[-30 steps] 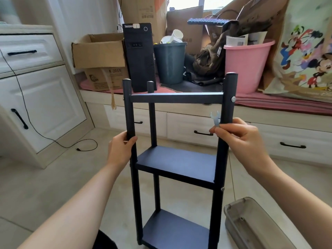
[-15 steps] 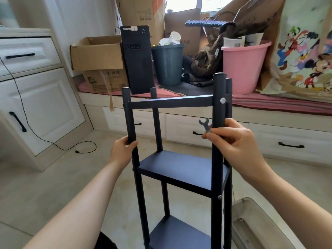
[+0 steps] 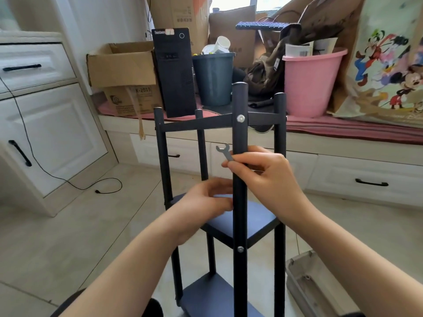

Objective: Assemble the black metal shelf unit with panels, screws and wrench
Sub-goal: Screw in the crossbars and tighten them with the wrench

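Shelf unit (image 3: 240, 202) | front post and wrench (image 3: 225, 152) held in right hand (image 3: 265, 172) grip | left hand (image 3: 206, 202) blurred, grip state undeterminable | risk: wrench dropped if grip is loosened

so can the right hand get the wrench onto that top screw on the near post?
Probably yes. The right hand grips the wrench beside the near post, just below the top screw; nothing sits between.

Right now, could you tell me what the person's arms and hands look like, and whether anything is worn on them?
Both forearms are bare, with no sleeves in view. The left hand and right hand wear no gloves, and no rings, watch or bracelets show.
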Demonstrator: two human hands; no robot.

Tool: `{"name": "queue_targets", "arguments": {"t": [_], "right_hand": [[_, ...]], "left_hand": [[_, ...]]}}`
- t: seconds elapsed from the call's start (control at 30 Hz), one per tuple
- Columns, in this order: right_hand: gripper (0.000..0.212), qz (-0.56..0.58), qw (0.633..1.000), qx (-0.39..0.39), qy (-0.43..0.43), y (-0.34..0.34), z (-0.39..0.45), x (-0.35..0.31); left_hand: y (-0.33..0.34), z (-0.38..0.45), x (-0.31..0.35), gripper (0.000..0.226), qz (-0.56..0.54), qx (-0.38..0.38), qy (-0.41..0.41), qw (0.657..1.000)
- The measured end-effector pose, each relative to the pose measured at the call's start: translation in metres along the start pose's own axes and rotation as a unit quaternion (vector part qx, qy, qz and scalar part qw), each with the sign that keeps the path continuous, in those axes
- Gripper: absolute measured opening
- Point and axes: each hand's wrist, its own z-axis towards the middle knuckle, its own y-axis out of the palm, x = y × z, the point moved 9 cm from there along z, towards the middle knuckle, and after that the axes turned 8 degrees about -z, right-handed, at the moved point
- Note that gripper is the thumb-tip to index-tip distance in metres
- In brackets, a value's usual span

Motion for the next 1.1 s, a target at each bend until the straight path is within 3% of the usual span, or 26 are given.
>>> {"name": "queue_targets", "arguments": {"t": [0.17, 0.3, 0.4, 0.5, 0.63, 0.87, 1.1], "right_hand": [[0.015, 0.056, 0.998, -0.027, 0.003, 0.004, 0.005, 0.004], [0.016, 0.121, 0.991, -0.056, 0.013, 0.011, 0.006, 0.006], [0.019, 0.265, 0.955, -0.083, 0.1, 0.015, 0.006, 0.018], [0.018, 0.323, 0.928, -0.093, 0.162, 0.015, 0.006, 0.031], [0.014, 0.203, 0.955, -0.031, 0.213, 0.002, 0.006, 0.056], [0.015, 0.131, 0.981, -0.025, 0.144, 0.008, 0.013, 0.044], [0.014, 0.039, 0.995, 0.015, 0.095, -0.004, 0.017, 0.041]], "left_hand": [[0.011, -0.002, -0.005, 0.049, -0.061, -0.057, -0.014, 0.996], [0.007, -0.003, -0.007, 0.028, -0.092, 0.002, -0.007, 0.996], [-0.001, -0.005, -0.005, 0.018, -0.08, 0.047, 0.027, 0.995], [-0.009, -0.008, -0.002, 0.015, -0.059, 0.077, 0.061, 0.993], [-0.017, -0.007, -0.001, 0.022, -0.046, 0.105, 0.074, 0.991], [-0.019, -0.007, -0.002, 0.035, -0.021, 0.163, 0.088, 0.982], [-0.002, -0.005, 0.001, 0.031, -0.061, 0.122, 0.091, 0.986]]}}
